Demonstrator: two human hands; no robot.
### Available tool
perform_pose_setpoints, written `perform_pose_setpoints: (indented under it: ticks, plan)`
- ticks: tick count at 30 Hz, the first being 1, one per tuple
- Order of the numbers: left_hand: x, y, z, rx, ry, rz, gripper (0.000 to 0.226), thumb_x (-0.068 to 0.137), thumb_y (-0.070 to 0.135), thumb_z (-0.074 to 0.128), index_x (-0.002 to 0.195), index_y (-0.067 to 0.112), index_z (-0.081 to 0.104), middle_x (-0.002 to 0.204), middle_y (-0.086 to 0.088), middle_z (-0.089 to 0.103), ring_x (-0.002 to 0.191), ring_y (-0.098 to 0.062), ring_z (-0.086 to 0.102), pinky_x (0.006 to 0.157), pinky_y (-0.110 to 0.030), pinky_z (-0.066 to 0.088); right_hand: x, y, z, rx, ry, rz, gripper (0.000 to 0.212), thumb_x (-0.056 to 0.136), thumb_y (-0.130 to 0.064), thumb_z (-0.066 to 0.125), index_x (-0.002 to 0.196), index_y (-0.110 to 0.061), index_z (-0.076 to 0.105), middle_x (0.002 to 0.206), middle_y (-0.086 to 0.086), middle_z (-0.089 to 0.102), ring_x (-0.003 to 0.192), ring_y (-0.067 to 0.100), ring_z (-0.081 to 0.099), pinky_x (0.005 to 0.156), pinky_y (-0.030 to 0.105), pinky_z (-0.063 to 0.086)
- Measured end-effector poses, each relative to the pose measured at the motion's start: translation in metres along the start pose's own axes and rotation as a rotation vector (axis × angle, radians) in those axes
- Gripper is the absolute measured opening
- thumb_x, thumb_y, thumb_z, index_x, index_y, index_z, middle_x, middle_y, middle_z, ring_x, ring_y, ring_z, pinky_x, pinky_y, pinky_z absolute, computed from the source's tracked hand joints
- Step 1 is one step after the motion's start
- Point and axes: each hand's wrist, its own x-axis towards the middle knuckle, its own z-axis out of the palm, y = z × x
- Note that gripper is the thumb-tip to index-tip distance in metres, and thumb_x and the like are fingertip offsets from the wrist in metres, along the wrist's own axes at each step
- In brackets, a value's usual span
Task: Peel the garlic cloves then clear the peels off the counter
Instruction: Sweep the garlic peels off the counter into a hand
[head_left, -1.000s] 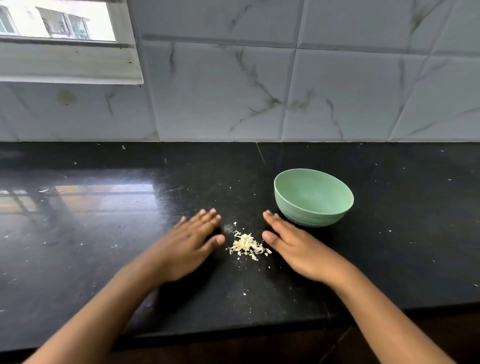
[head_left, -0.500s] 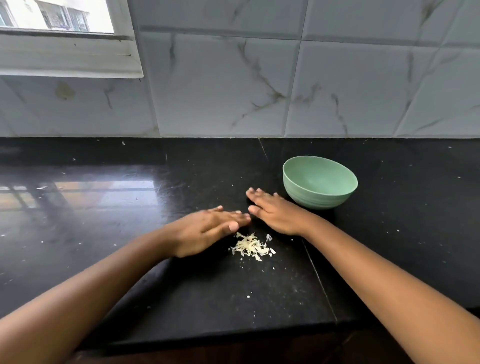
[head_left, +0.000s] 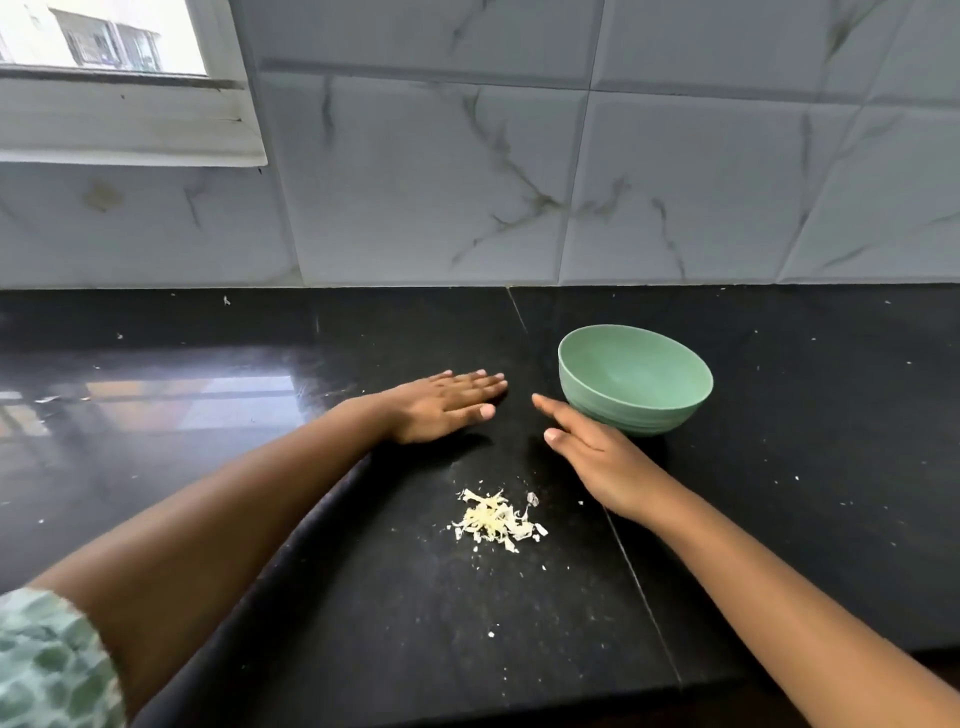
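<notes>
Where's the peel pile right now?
In the head view, the garlic peel pile lies on the black counter, nearer the front edge than both hands, in front-left of the green bowl.

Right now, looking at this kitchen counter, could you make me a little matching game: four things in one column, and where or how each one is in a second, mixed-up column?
Things
1. bowl
2. garlic peels
3. left hand
4. window

Descriptions
A. top left, above the counter
B. a pale heap, nearer the counter's front edge than both hands
C. palm down, fingers straight
D. green, beside the right hand

Pairs: 1-D, 2-B, 3-C, 4-A
</notes>
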Motion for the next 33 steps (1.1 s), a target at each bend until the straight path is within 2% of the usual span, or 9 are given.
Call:
perform_pose_setpoints:
  ticks: [3, 6, 8, 11, 14, 16, 20, 26, 33]
  plan:
    - [-0.029, 0.010, 0.005, -0.153, -0.006, 0.119, 0.057, 0.097, 0.051, 0.016, 0.150, 0.029, 0.021, 0.157, 0.017, 0.012, 0.143, 0.004, 0.001, 0.118, -0.025, -0.004, 0.023, -0.005, 0.010, -0.081, -0.004, 0.035, 0.048, 0.102, -0.020, 0.037, 0.149, -0.019, 0.028, 0.156, -0.003, 0.024, 0.144, 0.007, 0.018, 0.110, 0.015, 0.010]
    - [-0.064, 0.026, 0.010, -0.710, -0.017, 0.209, 0.070, 0.092, 0.065, 0.020, 0.138, 0.021, 0.049, 0.148, 0.008, 0.041, 0.141, -0.001, 0.026, 0.116, -0.017, 0.011, 0.051, -0.009, 0.018, -0.187, -0.031, 0.059, 0.049, 0.102, -0.022, 0.033, 0.150, -0.015, 0.023, 0.158, 0.001, 0.019, 0.146, 0.012, 0.013, 0.115, 0.024, 0.006]
    - [-0.074, 0.031, 0.009, -0.982, 0.177, 0.149, 0.066, 0.095, 0.060, 0.023, 0.127, 0.016, 0.061, 0.136, 0.003, 0.056, 0.135, -0.009, 0.041, 0.112, -0.022, 0.027, 0.069, -0.011, 0.022, -0.296, -0.075, 0.061, 0.050, 0.103, -0.023, 0.029, 0.151, -0.013, 0.019, 0.160, 0.004, 0.013, 0.147, 0.014, 0.008, 0.118, 0.033, 0.004]
    - [-0.074, 0.025, 0.005, -0.677, 0.549, -0.255, 0.043, 0.101, 0.042, 0.032, 0.127, 0.020, 0.059, 0.140, 0.009, 0.049, 0.136, -0.009, 0.038, 0.111, -0.028, 0.028, 0.087, -0.015, 0.028, -0.481, -0.146, 0.024, 0.052, 0.103, -0.030, 0.026, 0.152, -0.015, 0.016, 0.161, 0.000, 0.006, 0.147, 0.012, 0.003, 0.117, 0.040, 0.000]
    - [-0.074, 0.010, 0.013, -0.174, 0.309, -0.487, 0.049, 0.102, 0.037, 0.030, 0.148, 0.020, 0.029, 0.158, 0.001, 0.019, 0.147, -0.015, 0.012, 0.119, -0.037, 0.008, 0.072, -0.016, 0.029, -0.526, -0.264, -0.087, 0.050, 0.104, -0.032, 0.024, 0.152, -0.019, 0.014, 0.160, -0.005, 0.004, 0.146, 0.007, 0.000, 0.117, 0.037, -0.003]
    - [-0.079, 0.012, 0.022, -0.096, 0.143, -0.407, 0.052, 0.102, 0.041, 0.024, 0.151, 0.026, 0.014, 0.160, 0.007, 0.004, 0.147, -0.011, -0.001, 0.118, -0.036, 0.000, 0.041, -0.017, 0.028, -0.515, -0.353, -0.173, 0.049, 0.104, -0.031, 0.025, 0.151, -0.020, 0.015, 0.159, -0.008, 0.005, 0.145, 0.003, -0.001, 0.116, 0.034, -0.004]
    - [-0.110, 0.050, 0.017, -0.265, 0.081, -0.186, 0.051, 0.100, 0.042, 0.022, 0.149, 0.030, 0.021, 0.154, 0.020, 0.007, 0.141, 0.004, -0.001, 0.117, -0.031, -0.003, -0.035, -0.018, 0.015, -0.404, -0.288, -0.153, 0.049, 0.104, -0.032, 0.028, 0.151, -0.024, 0.015, 0.158, -0.014, 0.006, 0.139, -0.007, -0.001, 0.115, 0.025, -0.004]
    - [-0.142, 0.096, 0.044, -0.091, 0.107, -0.332, 0.071, 0.088, 0.065, 0.010, 0.150, 0.032, -0.002, 0.153, 0.019, -0.011, 0.137, 0.004, -0.016, 0.115, -0.023, -0.008, -0.097, -0.006, 0.022, -0.634, -0.100, 0.154, 0.062, 0.101, -0.046, 0.021, 0.152, -0.019, -0.002, 0.159, -0.008, -0.010, 0.144, 0.003, -0.012, 0.117, 0.029, -0.006]
    - [-0.160, 0.128, 0.064, -0.132, 0.215, -0.261, 0.079, 0.072, 0.077, -0.014, 0.145, 0.045, -0.010, 0.150, 0.030, -0.018, 0.129, 0.018, -0.028, 0.113, -0.020, -0.017, -0.099, -0.023, 0.030, -0.526, -0.194, -0.011, 0.058, 0.101, -0.047, 0.023, 0.152, -0.030, 0.001, 0.157, -0.018, -0.007, 0.141, -0.006, -0.011, 0.119, 0.030, -0.007]
